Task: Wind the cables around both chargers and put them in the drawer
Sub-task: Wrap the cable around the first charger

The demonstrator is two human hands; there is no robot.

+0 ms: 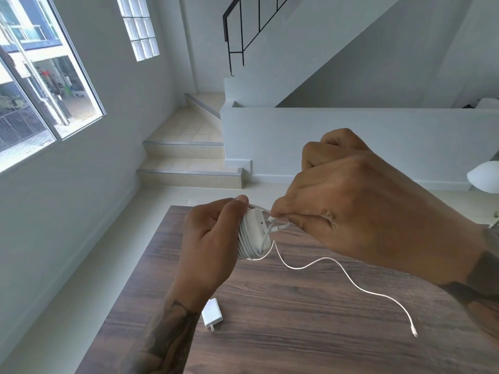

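My left hand (209, 238) grips a white charger (255, 233) above the far part of the wooden table, with several turns of white cable wrapped around it. My right hand (351, 201) pinches the cable's end right beside the charger. A second white cable (337, 268) trails from near the charger down across the table to its plug at the right. A second white charger (212, 317) lies flat on the table, prongs toward me, just below my left wrist. No drawer is in view.
The dark wooden table (297, 333) fills the lower middle. Beyond it lie tiled steps (189, 157), a low white wall (351, 125) and a staircase with a black railing. A white lamp shade (486, 176) sits at the right edge. Windows are on the left.
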